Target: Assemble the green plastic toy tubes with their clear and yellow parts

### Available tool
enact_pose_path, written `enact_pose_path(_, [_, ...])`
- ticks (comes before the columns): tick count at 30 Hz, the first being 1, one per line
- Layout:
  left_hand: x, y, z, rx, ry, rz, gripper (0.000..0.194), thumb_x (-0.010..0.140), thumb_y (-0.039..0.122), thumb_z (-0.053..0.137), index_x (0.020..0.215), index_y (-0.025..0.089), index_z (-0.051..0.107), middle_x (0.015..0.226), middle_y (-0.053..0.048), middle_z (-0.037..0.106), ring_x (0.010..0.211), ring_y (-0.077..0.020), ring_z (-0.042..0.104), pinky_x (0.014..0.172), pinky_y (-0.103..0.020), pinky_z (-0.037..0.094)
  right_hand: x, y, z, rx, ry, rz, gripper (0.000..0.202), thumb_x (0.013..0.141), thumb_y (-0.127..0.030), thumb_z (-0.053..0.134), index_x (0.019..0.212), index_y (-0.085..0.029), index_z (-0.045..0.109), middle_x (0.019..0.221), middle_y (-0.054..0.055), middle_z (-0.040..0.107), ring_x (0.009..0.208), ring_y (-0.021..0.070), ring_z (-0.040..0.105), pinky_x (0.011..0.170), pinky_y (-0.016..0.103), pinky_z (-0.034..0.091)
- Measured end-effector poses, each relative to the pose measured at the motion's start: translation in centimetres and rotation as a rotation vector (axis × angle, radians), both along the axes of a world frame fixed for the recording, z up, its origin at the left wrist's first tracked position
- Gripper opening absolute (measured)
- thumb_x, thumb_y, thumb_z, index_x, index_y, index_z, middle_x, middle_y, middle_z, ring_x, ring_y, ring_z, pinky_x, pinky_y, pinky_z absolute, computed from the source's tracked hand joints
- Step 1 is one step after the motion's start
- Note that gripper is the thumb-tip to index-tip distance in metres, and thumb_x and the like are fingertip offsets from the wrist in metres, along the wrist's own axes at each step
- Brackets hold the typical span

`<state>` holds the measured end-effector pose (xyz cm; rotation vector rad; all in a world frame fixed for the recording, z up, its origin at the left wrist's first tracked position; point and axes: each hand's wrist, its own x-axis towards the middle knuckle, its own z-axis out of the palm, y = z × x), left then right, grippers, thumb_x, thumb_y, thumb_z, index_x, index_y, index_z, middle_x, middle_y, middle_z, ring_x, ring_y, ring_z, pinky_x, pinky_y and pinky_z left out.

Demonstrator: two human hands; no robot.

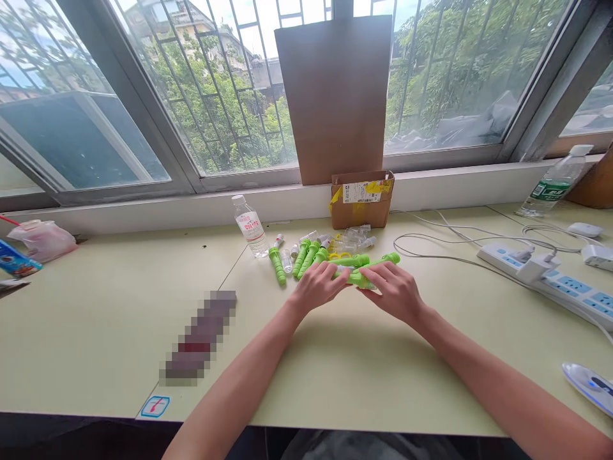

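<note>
Taking the spot between the two hands as the clock's centre, a green tube (358, 280) lies right there, low over the near edge of the pile. The left hand (318, 285) is clamped on its nine o'clock end and the right hand (395, 289) on its three o'clock end, fingers curled over the top; where each thumb presses is mostly hidden. Gripping from both sides probably steadies it and lets one end be worked against the other. Loose green tubes (301, 257) lie bunched toward ten o'clock, several roughly side by side, and clear plastic pieces (357, 237) sit at twelve — likely kept close so that either hand reaches them with little travel. Behind them, also at twelve, a cardboard box (360, 216) stands against the sill, seemingly out of the way. The water bottle (251, 229) at ten and the power strip (558, 281) at three flank the work — apart from the hands, leaving both forearms room on the tabletop (373, 383).
</note>
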<state>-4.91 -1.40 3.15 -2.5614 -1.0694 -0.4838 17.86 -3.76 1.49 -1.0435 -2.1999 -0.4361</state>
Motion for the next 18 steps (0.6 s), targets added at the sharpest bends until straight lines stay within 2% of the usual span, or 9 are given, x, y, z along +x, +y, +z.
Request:
enact_pose_path(5, [-0.1, 0.0, 0.7, -0.044, 0.007, 0.025, 0.034, 0.093, 0.047, 0.039, 0.114, 0.028, 0.058, 0.09, -0.008, 0.061, 0.084, -0.0204, 0.059, 0.074, -0.031, 0.041, -0.1, 0.0, -0.1, 0.01, 0.029, 0.0, 0.024, 0.088, -0.032, 0.054, 0.109, -0.02, 0.061, 0.097, 0.007, 0.069, 0.089, 0.0203, 0.06, 0.079, 0.031, 0.043])
enact_pose_path(8, [-0.7, 0.4, 0.8, -0.028, 0.009, 0.065, 0.037, 0.094, 0.048, 0.035, 0.114, 0.027, 0.057, 0.088, -0.009, 0.061, 0.085, -0.0221, 0.059, 0.075, -0.032, 0.041, -0.2, -0.3, 0.4, 0.056, 0.071, -0.016, 0.028, 0.087, -0.031, 0.056, 0.113, -0.021, 0.058, 0.104, 0.009, 0.067, 0.097, 0.0222, 0.059, 0.082, 0.033, 0.045])
enact_pose_path(13, [-2.0, 1.3, 0.7, 0.066, 0.019, 0.177, 0.041, 0.095, 0.046, 0.03, 0.117, 0.022, 0.055, 0.089, -0.01, 0.061, 0.086, -0.0244, 0.059, 0.074, -0.033, 0.039, -0.5, -0.8, 0.8, 0.146, 0.13, -0.005, 0.042, 0.088, -0.025, 0.053, 0.128, -0.02, 0.044, 0.128, 0.015, 0.054, 0.114, 0.0259, 0.051, 0.087, 0.037, 0.048])
enact_pose_path(18, [-2.6, 1.7, 0.8, 0.128, -0.053, 0.241, 0.037, 0.096, 0.042, 0.031, 0.113, 0.02, 0.055, 0.089, -0.01, 0.062, 0.084, -0.0237, 0.059, 0.071, -0.031, 0.039, -1.0, -0.8, 0.3, 0.07, 0.13, -0.053, 0.049, 0.089, -0.022, 0.048, 0.136, -0.023, 0.035, 0.14, 0.017, 0.039, 0.117, 0.0281, 0.049, 0.079, 0.038, 0.052])
